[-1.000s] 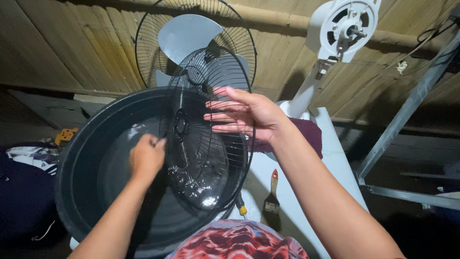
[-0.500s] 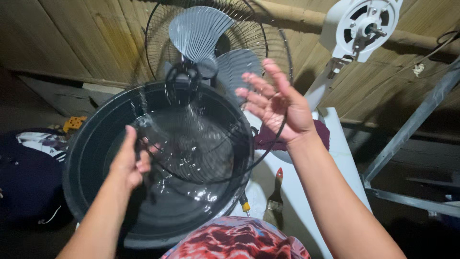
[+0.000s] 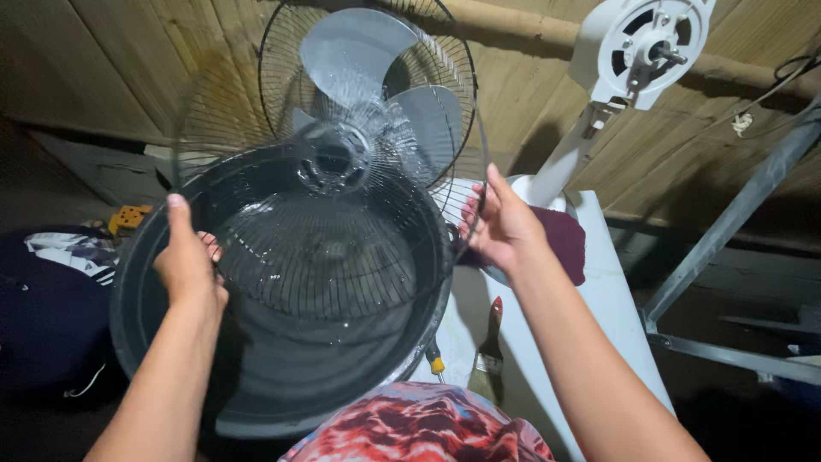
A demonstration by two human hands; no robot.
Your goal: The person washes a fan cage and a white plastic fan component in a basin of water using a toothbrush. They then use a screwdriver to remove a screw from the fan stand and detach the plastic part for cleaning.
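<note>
A round wire fan guard (image 3: 329, 214) is held upright over a large black basin (image 3: 137, 325), wet and dripping. My left hand (image 3: 186, 261) grips its left rim. My right hand (image 3: 503, 224) grips its right rim. Seen through the guard behind it are a second wire guard (image 3: 282, 51) and grey fan blades (image 3: 351, 51). Water lies in the bottom of the basin.
A white fan motor head (image 3: 641, 47) on its stand leans at the upper right. A paintbrush (image 3: 489, 351) and a screwdriver (image 3: 434, 359) lie on the white surface (image 3: 611, 299) with a dark red cloth (image 3: 564, 239). A metal frame (image 3: 727, 231) stands on the right, a wooden wall behind.
The guard has been lifted out of the basin's water and turned upright. Both hands moved outward to its rim, the right one closing from an open splayed pose.
</note>
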